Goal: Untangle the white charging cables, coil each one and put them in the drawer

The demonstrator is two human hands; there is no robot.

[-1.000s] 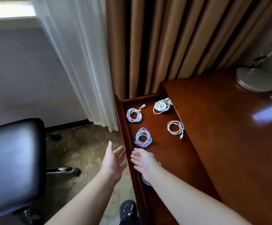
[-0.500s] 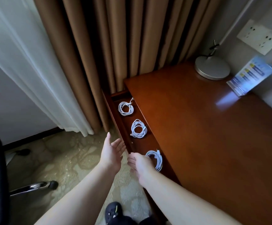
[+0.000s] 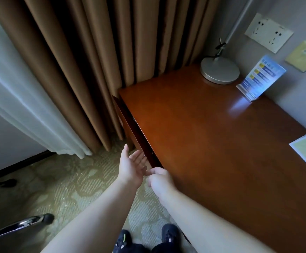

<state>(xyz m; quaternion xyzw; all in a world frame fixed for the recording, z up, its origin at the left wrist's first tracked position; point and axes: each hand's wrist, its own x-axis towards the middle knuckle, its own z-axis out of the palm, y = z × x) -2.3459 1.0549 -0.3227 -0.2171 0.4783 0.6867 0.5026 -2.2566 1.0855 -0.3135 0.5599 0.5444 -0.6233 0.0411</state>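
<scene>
Drawer (image 3: pixel 134 130) almost flush with worktop (image 3: pixel 212 143) edge.
Right hand (image 3: pixel 159 179) fingers curl on its front; left hand (image 3: pixel 132 165) open alongside: final push may trap those fingers.

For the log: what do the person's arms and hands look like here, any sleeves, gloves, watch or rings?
The left forearm and right forearm are bare, no sleeve in view. The left hand and right hand wear no gloves; no watch, bracelet or ring shows.
</scene>
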